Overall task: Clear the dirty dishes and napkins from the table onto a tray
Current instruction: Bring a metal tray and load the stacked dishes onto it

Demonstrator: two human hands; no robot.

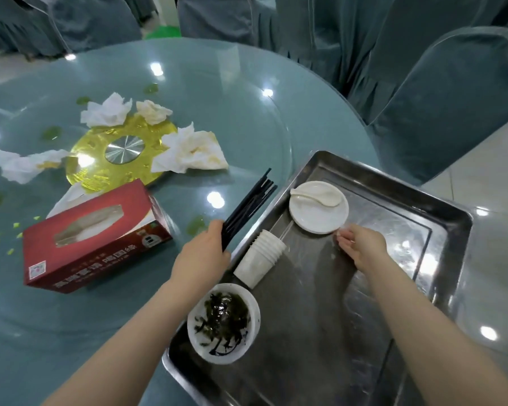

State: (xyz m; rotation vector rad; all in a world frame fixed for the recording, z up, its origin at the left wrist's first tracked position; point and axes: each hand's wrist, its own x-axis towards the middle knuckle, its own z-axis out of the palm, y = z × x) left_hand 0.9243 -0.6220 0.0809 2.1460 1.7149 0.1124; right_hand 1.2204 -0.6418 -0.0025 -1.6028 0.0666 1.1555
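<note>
One view only, head-worn, wide-angle, looking forward and steeply down from above the table's (247, 83) near edge. Both forearms enter from the bottom of frame, left hand (203, 256) and right hand (361, 247) close below the lens. Metal tray (452, 218) fills the lower right, close up. Round table spreads away to the upper left; covered chairs (452, 98) curve along the top at the far side. Edges bend from lens distortion. No second view to overlap with.

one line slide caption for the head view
Left hand holds chopsticks beside tray; napkins remain on table.
</note>
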